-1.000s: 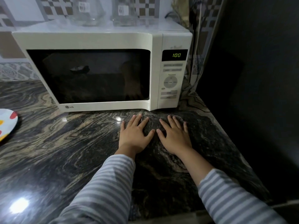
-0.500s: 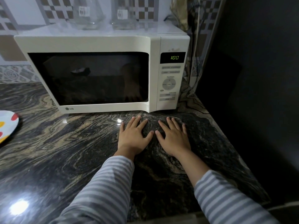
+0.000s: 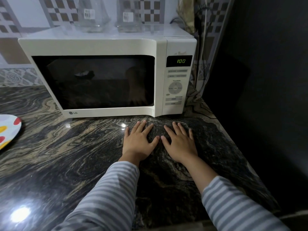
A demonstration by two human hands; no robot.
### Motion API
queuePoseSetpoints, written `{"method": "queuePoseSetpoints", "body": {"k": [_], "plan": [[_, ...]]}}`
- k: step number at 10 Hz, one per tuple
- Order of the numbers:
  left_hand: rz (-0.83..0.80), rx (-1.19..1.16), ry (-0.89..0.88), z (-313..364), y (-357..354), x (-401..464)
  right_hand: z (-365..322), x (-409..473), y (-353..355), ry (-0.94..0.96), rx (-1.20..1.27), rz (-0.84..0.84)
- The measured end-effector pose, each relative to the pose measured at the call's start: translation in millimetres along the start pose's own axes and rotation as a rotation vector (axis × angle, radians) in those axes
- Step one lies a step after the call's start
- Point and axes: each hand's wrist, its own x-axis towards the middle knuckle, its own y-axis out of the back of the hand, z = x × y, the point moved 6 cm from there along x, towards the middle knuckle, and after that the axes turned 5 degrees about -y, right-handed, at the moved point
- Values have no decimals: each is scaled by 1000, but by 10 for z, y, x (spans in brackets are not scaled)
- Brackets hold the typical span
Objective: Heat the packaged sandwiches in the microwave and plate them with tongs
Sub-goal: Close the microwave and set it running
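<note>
A white microwave (image 3: 106, 47) stands at the back of the dark marbled counter (image 3: 66, 155), its door closed and its window dark. The green display (image 3: 181, 61) reads 100. What is inside cannot be made out through the glass. My left hand (image 3: 138, 142) and my right hand (image 3: 180, 142) lie flat on the counter just in front of the microwave's right corner, fingers spread, holding nothing. The edge of a white plate (image 3: 8, 130) with red and yellow spots shows at the far left. No sandwiches or tongs are in view.
Two clear glass containers (image 3: 93, 15) stand on top of the microwave. Cables (image 3: 199, 47) hang beside its right side. The counter ends at the right next to a dark wall (image 3: 266, 80). A tiled wall runs behind.
Both hands stay flat in the same spot. The view tilted slightly, so the microwave sits a little lower in the picture. The display still reads 100.
</note>
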Motion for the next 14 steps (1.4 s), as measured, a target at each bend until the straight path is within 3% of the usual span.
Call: {"method": "queuePoseSetpoints", "body": {"k": [3, 6, 7, 11, 13, 14], "plan": [[-9, 5, 1, -5, -4, 3, -4, 49, 42, -21, 42, -51], [-15, 9, 1, 1, 3, -4, 4, 284, 547, -67, -67, 240], [-20, 9, 1, 4, 4, 0, 0, 358, 582, -67, -98, 263], [-22, 2, 2, -2, -6, 14, -78, 442, 552, -93, -148, 260], [-50, -18, -11, 5, 4, -10, -72, 341, 635, -108, -125, 177], [-78, -113, -3, -9, 53, 7, -114, 270, 809, -70, -106, 197]]}}
